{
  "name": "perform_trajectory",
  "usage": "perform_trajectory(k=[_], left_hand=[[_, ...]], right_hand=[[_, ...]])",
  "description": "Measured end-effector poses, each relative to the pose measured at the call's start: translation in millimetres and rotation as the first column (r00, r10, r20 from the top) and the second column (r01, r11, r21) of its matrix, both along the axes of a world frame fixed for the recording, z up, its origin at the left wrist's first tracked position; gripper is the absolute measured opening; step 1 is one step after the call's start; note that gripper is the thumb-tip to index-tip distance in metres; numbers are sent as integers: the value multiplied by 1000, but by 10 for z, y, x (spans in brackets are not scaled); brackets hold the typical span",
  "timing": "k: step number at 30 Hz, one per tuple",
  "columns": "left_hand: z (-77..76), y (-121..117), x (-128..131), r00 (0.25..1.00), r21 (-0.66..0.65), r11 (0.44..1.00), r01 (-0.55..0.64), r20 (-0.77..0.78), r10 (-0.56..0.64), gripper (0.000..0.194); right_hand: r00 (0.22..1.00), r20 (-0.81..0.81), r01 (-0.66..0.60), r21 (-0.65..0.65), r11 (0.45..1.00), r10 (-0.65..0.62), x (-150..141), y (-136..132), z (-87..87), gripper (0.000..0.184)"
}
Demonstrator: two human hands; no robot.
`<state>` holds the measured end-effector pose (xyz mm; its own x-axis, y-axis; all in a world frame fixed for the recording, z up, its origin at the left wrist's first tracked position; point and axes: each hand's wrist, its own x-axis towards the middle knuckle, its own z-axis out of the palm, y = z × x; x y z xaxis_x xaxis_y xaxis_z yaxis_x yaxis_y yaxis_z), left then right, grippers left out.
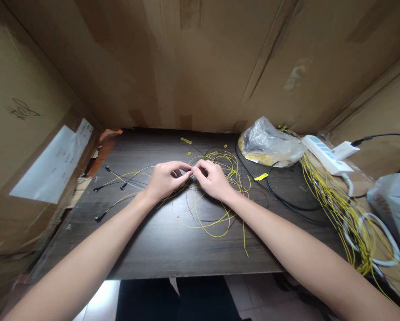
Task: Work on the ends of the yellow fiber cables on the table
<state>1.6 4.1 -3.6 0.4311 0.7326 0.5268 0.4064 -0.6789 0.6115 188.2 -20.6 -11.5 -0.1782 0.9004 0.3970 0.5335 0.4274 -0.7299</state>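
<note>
My left hand [169, 179] and my right hand [212, 179] meet above the middle of the dark table, thumbs and forefingers pinched tip to tip. Thin wire is at their fingertips, but the exact strand and its end are hidden by the fingers. Around and under my right hand lies a loose tangle of yellow wires [231, 167], with some dark strands among them. Left of my left hand, several wires end in small black connectors [100, 218] lying on the tabletop. Beyond the hands are small yellow pieces [185, 141].
Cardboard walls [186, 67] enclose the table [146, 249] on three sides. At the back right sit a clear plastic bag [270, 142] and a white power strip [327, 156]. A black cable [280, 194] with a yellow tag [261, 177] and a yellow wire bundle [336, 214] lie on the right.
</note>
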Motion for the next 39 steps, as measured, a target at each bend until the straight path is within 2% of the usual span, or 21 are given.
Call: perform_trajectory(k=[7,14,18,20,26,33,39], left_hand=[[-11,-9,20,999,-32,999,-10,36,11,12],[-17,-5,24,999,-25,1000,-3,32,4,12],[-22,-1,22,999,-48,999,-8,40,9,12],[-27,4,18,999,-53,999,0,39,2,12],[-24,0,22,998,-57,998,9,66,-5,11],[-28,-7,24,999,-83,996,8,50,-4,12],[-45,10,11,998,-61,998,26,62,-22,14]], right_hand=[[1000,-18,6,3,1000,-6,0,7,-16,23],[1000,-8,8,-6,1000,-8,6,0,10,33],[1000,-29,12,13,1000,-11,10,-4,10,12],[1000,-29,10,19,1000,-9,11,-5,6,8],[999,-9,32,7,999,-32,4,-9,7,26],[1000,-26,10,3,1000,-10,17,-2,9,11],[1000,-5,29,-3,1000,-30,12,-1,-2,30]])
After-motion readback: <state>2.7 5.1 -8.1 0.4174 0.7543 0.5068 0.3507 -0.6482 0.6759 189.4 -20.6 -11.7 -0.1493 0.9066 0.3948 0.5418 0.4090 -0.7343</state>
